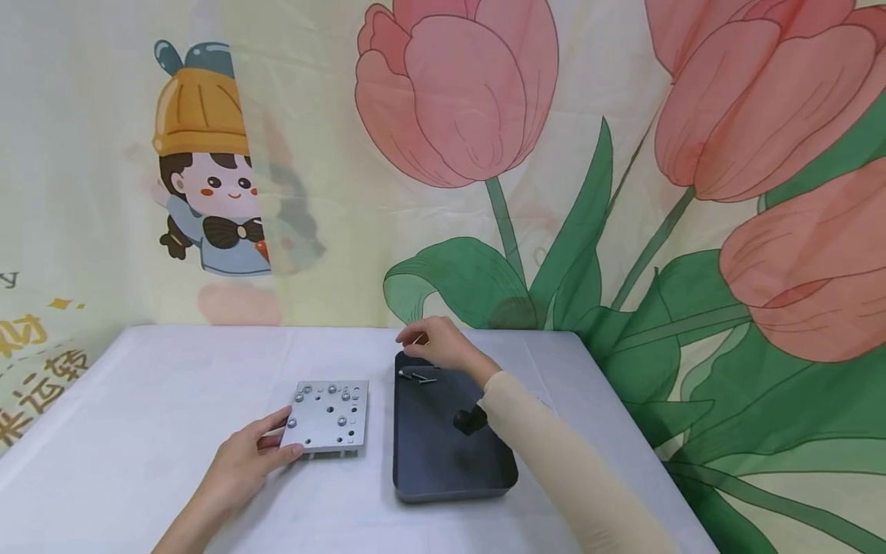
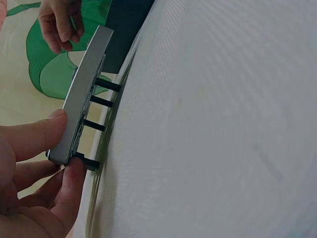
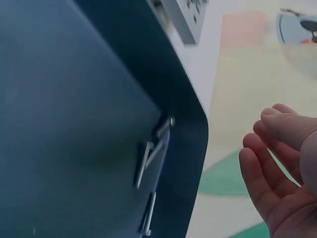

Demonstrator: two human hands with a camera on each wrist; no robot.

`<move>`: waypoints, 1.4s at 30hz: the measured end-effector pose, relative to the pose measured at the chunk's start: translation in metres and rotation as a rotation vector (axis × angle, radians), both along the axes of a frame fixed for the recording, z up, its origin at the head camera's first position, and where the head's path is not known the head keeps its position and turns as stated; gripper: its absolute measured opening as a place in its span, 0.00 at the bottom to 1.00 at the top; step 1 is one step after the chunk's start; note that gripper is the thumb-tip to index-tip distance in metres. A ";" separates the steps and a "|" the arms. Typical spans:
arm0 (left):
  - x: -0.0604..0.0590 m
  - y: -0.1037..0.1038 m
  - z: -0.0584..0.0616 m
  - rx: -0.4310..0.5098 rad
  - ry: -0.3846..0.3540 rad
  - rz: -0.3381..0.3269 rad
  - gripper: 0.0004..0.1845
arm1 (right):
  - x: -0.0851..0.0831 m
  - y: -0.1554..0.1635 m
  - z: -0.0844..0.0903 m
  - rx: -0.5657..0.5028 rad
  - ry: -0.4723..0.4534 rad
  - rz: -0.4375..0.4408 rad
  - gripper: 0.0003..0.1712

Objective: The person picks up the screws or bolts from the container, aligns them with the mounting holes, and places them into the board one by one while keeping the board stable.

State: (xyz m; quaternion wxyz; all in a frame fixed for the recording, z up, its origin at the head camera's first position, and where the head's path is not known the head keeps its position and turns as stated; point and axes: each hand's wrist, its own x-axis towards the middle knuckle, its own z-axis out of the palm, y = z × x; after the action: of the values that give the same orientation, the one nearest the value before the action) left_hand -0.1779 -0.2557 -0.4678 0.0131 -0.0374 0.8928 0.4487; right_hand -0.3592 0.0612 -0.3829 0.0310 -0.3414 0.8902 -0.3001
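The left hand (image 1: 242,459) pinches the metal plate (image 1: 328,415); the right hand (image 1: 439,343) looks empty, fingers loosely bent, above the screws (image 1: 418,376). A small screw could slip away.

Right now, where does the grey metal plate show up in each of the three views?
Head: metal plate lies left of centre on the table, left hand gripping its near-left corner.
Left wrist: edge-on at upper left.
Right wrist: only a corner, top edge.
Shared landmark: dark tray beside it.
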 end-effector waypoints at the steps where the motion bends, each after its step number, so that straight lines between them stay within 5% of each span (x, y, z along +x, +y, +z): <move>1: 0.000 -0.001 0.000 -0.001 -0.003 0.002 0.46 | -0.002 0.005 0.000 -0.003 0.002 -0.007 0.13; 12: 0.001 -0.002 -0.001 0.024 -0.019 0.009 0.47 | -0.009 0.033 -0.021 0.044 -0.050 -0.072 0.14; 25: 0.000 -0.001 -0.001 0.021 -0.022 0.021 0.47 | -0.006 0.030 -0.048 0.150 -0.066 -0.059 0.12; 42: -0.001 0.001 -0.002 0.034 -0.019 0.019 0.47 | -0.002 0.027 -0.058 0.199 -0.057 -0.086 0.11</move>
State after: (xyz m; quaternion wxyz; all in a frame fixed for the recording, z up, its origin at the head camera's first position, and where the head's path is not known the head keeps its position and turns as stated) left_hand -0.1788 -0.2544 -0.4695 0.0180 -0.0502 0.8845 0.4635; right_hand -0.3610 0.0882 -0.4405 0.0770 -0.2895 0.9281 -0.2209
